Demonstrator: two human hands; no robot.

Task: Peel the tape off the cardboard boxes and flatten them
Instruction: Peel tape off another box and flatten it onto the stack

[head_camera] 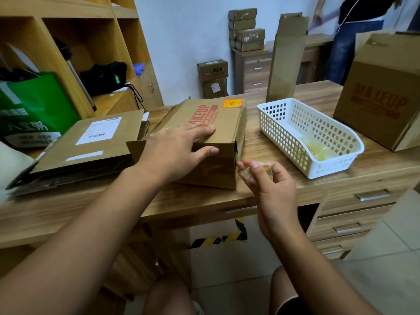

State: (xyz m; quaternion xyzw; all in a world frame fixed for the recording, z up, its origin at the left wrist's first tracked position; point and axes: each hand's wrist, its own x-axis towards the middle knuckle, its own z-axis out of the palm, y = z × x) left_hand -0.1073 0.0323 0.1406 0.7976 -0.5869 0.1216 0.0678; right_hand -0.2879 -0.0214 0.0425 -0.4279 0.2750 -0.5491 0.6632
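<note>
A brown cardboard box (223, 123) printed MAKEUP in red lies on the wooden desk (261, 137). My left hand (175, 151) rests flat on its top near the front edge, fingers straight, thumb down the front face. My right hand (270, 185) hovers just right of the box's front corner and pinches a crumpled strip of clear tape (246, 172). To the left lies a stack of flattened boxes (88, 144) with a white shipping label on top.
A white plastic basket (304, 133) holding balled clear tape sits right of the box. A second MAKEUP box (381, 98) stands at the far right, a tall narrow carton (286, 57) behind the basket. Shelves and a green bag (34, 108) stand left. A person stands at the back right.
</note>
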